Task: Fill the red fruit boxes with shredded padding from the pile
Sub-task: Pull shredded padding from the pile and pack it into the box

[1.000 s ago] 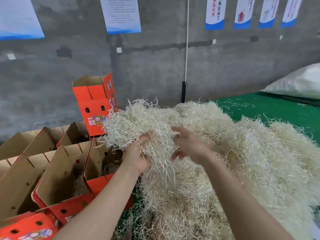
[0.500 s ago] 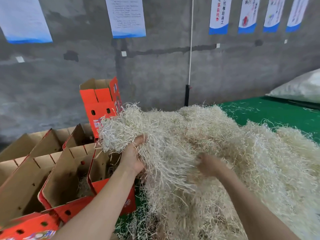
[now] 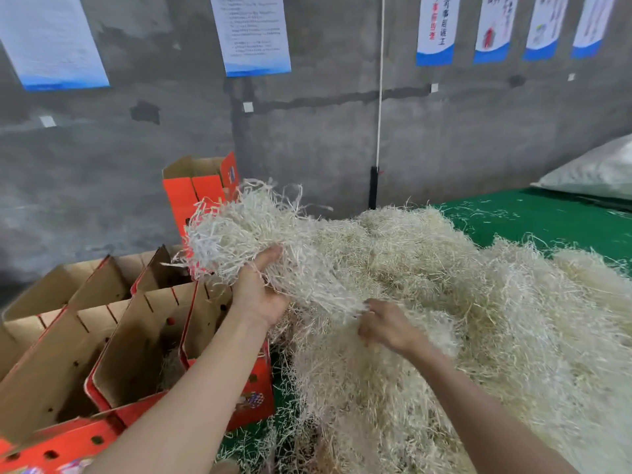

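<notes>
Lifted since a moment ago, the clump of shredded padding [image 3: 239, 230] now rides higher in the left hand [image 3: 256, 295], its top clear of the crest of the pile [image 3: 496, 319], and the right hand [image 3: 386, 325] has come up out of the heap to the clump's trailing end. On the left hand the thumb presses over the strands from above while its fingers are hidden beneath them. The right hand's fingers [image 3: 374, 304] are curled into the strands that still link the clump to the pile. The clump hangs out past the left edge of the bench [image 3: 547, 217], above the open red fruit boxes [image 3: 253, 401] that stand packed side by side below, flaps up and brown insides showing. One of them has a little padding at its bottom. The nearest box stands close against the fringe of padding spilling over the bench edge. A further red box [image 3: 191, 196] stands higher behind, partly hidden by the clump. Bare green cover shows only at the far right, between the pile and a white sack [image 3: 595, 172] by the grey wall [image 3: 102, 165].
</notes>
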{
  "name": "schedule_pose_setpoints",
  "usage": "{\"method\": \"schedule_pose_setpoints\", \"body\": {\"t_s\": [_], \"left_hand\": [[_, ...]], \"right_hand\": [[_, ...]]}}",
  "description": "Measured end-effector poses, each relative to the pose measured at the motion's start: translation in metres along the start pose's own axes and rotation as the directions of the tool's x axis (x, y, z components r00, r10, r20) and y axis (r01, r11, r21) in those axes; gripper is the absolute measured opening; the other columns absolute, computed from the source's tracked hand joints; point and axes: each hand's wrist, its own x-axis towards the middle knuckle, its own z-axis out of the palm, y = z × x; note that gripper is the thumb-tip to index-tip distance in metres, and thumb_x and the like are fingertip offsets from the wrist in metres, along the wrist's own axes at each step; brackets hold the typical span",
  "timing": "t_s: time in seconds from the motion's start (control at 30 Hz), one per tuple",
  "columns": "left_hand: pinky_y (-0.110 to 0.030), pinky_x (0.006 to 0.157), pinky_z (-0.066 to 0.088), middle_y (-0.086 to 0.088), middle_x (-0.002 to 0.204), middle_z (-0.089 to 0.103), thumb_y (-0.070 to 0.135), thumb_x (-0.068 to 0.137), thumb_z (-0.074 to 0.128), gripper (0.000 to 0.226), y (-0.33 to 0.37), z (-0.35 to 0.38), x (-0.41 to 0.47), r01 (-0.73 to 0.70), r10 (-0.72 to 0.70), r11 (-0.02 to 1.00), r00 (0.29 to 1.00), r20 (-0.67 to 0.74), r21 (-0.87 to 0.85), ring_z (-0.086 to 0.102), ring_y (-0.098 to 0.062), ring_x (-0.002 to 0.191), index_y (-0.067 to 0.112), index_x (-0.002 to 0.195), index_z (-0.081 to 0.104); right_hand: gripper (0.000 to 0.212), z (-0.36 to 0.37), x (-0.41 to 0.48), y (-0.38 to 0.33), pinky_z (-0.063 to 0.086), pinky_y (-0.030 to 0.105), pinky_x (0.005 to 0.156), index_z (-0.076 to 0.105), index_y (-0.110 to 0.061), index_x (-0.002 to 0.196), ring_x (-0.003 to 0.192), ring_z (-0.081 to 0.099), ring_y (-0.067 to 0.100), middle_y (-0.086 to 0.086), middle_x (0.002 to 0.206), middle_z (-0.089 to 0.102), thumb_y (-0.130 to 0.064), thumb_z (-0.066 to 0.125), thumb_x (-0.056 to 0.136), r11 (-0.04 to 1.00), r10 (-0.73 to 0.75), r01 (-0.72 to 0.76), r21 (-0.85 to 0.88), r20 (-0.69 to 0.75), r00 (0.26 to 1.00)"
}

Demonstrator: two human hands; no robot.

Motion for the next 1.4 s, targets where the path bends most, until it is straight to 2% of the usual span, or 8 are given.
{"method": "schedule_pose_setpoints", "body": {"t_s": [0.1,0.3,0.57,0.73,0.9,1.07,1.2,1.4], "left_hand": [[-0.043,0.071,0.052,-0.015,0.102,0.064,0.004,0.054,0.064,0.044,-0.007,-0.002,-0.007,0.050,-0.047,0.997,0.997,-0.058,0.051,0.062,-0.030,0.089,0.008,0.098,0.062],[-0.035,0.045,0.053,-0.017,0.066,0.069,0.005,0.051,0.069,0.038,-0.022,0.002,-0.015,0.116,-0.110,0.989,0.992,-0.062,0.090,0.068,-0.030,0.056,0.007,0.089,0.062],[-0.051,0.088,0.050,-0.016,0.112,0.067,0.021,0.053,0.077,0.063,0.013,-0.016,-0.008,0.089,-0.087,0.941,0.996,-0.022,0.328,0.063,-0.038,0.102,0.005,0.113,0.063],[-0.037,0.067,0.053,-0.008,0.072,0.069,0.018,0.060,0.070,0.009,0.024,-0.022,-0.004,0.103,-0.127,0.936,0.991,0.052,0.338,0.067,-0.025,0.064,0.011,0.054,0.071],[-0.045,0.066,0.058,-0.011,0.079,0.069,0.012,0.051,0.079,0.010,0.024,-0.021,-0.005,0.134,-0.181,0.937,0.976,0.123,0.322,0.068,-0.027,0.067,0.011,0.059,0.072],[-0.038,0.052,0.055,-0.011,0.073,0.071,0.012,0.024,0.093,0.056,0.020,-0.013,-0.010,0.101,-0.146,0.964,0.974,0.174,0.247,0.069,-0.027,0.060,0.010,0.074,0.069],[-0.032,0.051,0.055,-0.006,0.066,0.068,0.021,0.030,0.093,0.055,0.025,0.000,-0.008,-0.021,0.001,0.997,0.966,0.258,0.077,0.066,-0.022,0.055,0.012,0.077,0.066],[-0.036,0.069,0.050,-0.006,0.076,0.067,0.021,0.059,0.071,0.029,0.024,0.004,-0.003,-0.040,0.019,0.981,0.994,0.111,0.191,0.063,-0.025,0.066,0.014,0.086,0.064]], "right_hand": [[0.021,-0.006,0.000,0.037,0.051,0.038,0.085,0.053,-0.008,0.094,0.092,0.060,0.027,0.011,0.095,0.061,-0.015,0.033,0.099,0.960,0.021,-0.040,-0.276,-0.070,0.997],[0.032,-0.014,-0.005,0.070,0.044,0.034,0.095,0.046,-0.003,0.126,0.111,0.056,0.028,0.017,0.124,0.057,-0.014,0.032,0.099,0.921,0.046,-0.093,-0.378,-0.133,0.990],[0.034,-0.028,-0.017,0.084,0.046,0.031,0.094,0.048,-0.001,0.119,0.111,0.056,0.028,0.016,0.119,0.058,-0.021,0.026,0.102,0.919,0.117,-0.141,-0.368,-0.088,0.989],[0.044,-0.038,-0.018,0.054,0.045,0.037,0.099,0.034,-0.004,0.136,0.119,0.051,0.029,0.016,0.136,0.045,-0.011,0.047,0.094,0.943,0.189,-0.139,-0.302,0.142,0.972],[0.091,-0.077,-0.023,-0.028,0.053,0.024,0.080,0.017,-0.024,0.147,0.093,0.065,0.011,0.001,0.148,0.032,-0.019,0.074,0.076,0.929,0.048,0.028,-0.370,0.194,0.980],[0.034,-0.037,-0.019,-0.072,0.055,0.023,0.066,0.051,-0.006,0.123,0.071,0.068,0.013,0.005,0.126,0.050,-0.008,0.056,0.089,0.980,-0.118,0.102,0.170,0.087,0.989],[0.019,0.020,0.001,-0.041,0.050,0.023,0.066,0.047,-0.011,0.081,0.074,0.055,0.016,0.003,0.083,0.054,-0.011,0.038,0.097,0.992,-0.053,0.055,-0.112,0.019,0.998],[0.025,0.037,0.006,0.061,0.047,0.041,0.091,0.050,-0.006,0.115,0.101,0.057,0.031,0.018,0.114,0.056,-0.018,0.038,0.097,0.921,0.278,-0.280,-0.272,-0.047,0.959]]}}
